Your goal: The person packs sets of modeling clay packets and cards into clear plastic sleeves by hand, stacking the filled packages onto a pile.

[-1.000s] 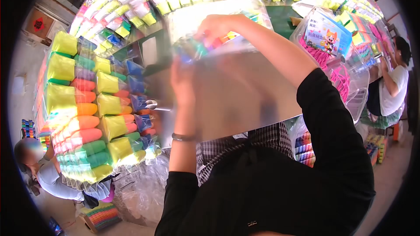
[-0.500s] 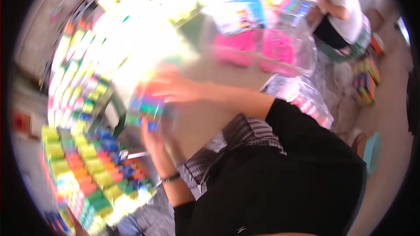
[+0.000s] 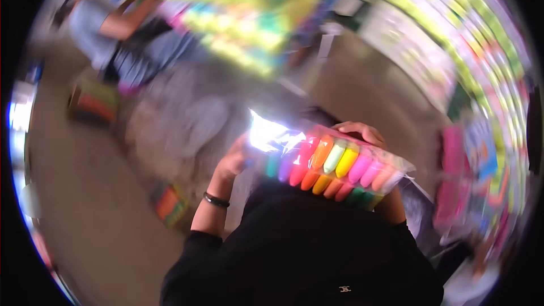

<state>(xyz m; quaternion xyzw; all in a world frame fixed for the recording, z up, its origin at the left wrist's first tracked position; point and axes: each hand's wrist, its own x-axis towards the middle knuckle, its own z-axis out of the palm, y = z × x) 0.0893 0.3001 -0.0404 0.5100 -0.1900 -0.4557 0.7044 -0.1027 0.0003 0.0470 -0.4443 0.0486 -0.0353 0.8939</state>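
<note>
A clear-wrapped pack of coloured rounded sticks (image 3: pixel 334 161) is held between my two hands in front of my chest. The sticks lie in two rows, among them red, orange, yellow, pink and green, and the wrapper glares brightly at its left end. My left hand (image 3: pixel 233 157), below a dark bracelet on the wrist, grips that left end, its fingertips partly hidden. Over the far edge of the pack, towards the right, curl the fingers of my right hand (image 3: pixel 362 131); the rest of that hand is behind the pack.
A seated person (image 3: pixel 107 28) works at the upper left beside a blurred stack of coloured packs (image 3: pixel 243 22). Grey plastic sheeting (image 3: pixel 175 113) lies on the floor, near a small coloured bundle (image 3: pixel 170 203). The table (image 3: pixel 391 79) at right carries rows of packs and pink containers (image 3: pixel 451 178).
The view has swung from the table towards the stack and floor. Both hands, earlier blurred around coloured pieces over the table, now hold the wrapped pack close to my body.
</note>
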